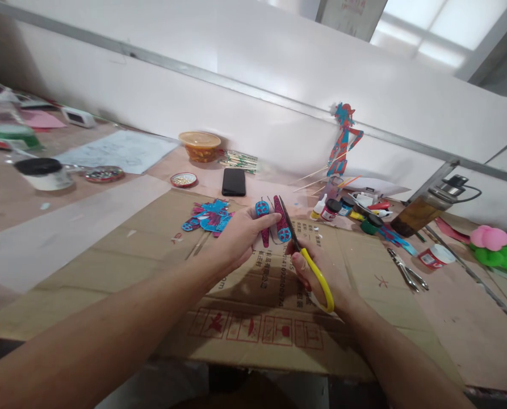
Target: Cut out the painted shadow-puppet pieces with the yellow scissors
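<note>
My left hand (241,234) is closed on a small painted cut-out piece (273,221), pink and blue, held above the flattened cardboard (253,307). My right hand (321,272) grips yellow-handled scissors (308,255), whose open blades reach up into the cut-out. More painted blue and pink pieces (208,216) lie on the cardboard just left of my left hand.
A black phone (233,182), an orange tub (200,146) and a small tin (184,179) lie behind. Paint bottles (342,208), pliers (406,271) and a red-labelled jar (435,257) sit to the right. A painted puppet figure (342,139) leans on the white wall.
</note>
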`<state>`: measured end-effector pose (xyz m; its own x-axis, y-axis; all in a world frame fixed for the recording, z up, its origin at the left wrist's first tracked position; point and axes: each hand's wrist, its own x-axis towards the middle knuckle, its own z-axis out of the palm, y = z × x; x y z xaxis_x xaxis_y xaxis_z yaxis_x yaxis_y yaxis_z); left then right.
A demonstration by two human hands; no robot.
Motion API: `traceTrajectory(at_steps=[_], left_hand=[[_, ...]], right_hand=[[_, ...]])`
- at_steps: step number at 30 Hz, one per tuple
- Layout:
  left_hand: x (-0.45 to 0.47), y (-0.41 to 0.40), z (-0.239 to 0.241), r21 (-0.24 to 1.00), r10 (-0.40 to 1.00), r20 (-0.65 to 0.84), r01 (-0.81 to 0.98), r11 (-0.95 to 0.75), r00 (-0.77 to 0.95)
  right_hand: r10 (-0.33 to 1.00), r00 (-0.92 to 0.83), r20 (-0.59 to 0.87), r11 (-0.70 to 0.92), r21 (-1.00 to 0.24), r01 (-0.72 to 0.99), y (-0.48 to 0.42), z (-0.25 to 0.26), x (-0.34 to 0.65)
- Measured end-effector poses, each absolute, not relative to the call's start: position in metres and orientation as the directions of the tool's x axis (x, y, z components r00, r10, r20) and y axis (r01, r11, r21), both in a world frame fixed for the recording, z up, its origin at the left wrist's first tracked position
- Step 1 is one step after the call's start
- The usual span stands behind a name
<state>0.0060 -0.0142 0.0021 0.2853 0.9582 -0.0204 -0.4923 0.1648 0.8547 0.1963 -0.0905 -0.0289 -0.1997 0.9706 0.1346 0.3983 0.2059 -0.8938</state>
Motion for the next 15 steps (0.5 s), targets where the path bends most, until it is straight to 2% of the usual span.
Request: traceTrajectory(at_steps=[8, 15], left_hand=[[0.0076, -0.0138, -0.0010, 0.823, 0.953, -0.050, -0.529, 0.209, 0.300], [0.0068, -0.0151, 0.0010, 0.809, 0.943, -0.043, -0.542, 0.227, 0.330]], right_hand=[[0.979, -0.186, 0.086, 0.156, -0.902, 0.402, -0.0924, -0.0257, 0.1946], [0.977, -0.170, 0.128, 0.191, -0.879, 0.437, -0.0928, -0.0299, 0.1936]])
